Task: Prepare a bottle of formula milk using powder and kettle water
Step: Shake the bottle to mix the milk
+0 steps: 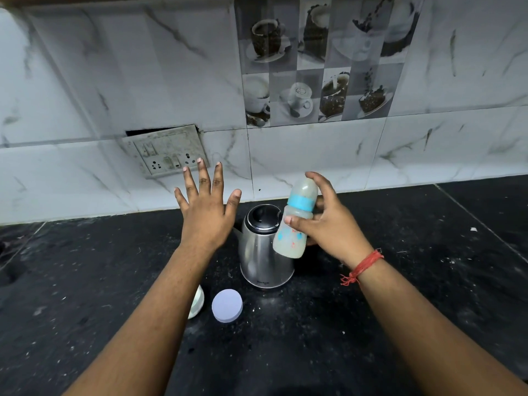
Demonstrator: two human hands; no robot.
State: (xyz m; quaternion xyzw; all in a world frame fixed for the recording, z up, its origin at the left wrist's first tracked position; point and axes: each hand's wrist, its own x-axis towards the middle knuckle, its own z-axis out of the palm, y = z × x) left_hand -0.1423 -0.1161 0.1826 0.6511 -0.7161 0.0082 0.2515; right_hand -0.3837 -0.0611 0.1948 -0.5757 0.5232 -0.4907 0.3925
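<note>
Dark table [400, 310]: right hand [331, 224] loosely grasping tilted bottle [295, 221], left hand [207, 207] splayed empty; bottle could slip onto kettle [264, 250].

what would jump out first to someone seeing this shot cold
The capped baby bottle, cloudy with a blue ring, gripped tilted in the right hand above the steel kettle at centre. Beside it the left hand hovers with fingers spread, over the black counter.
</note>
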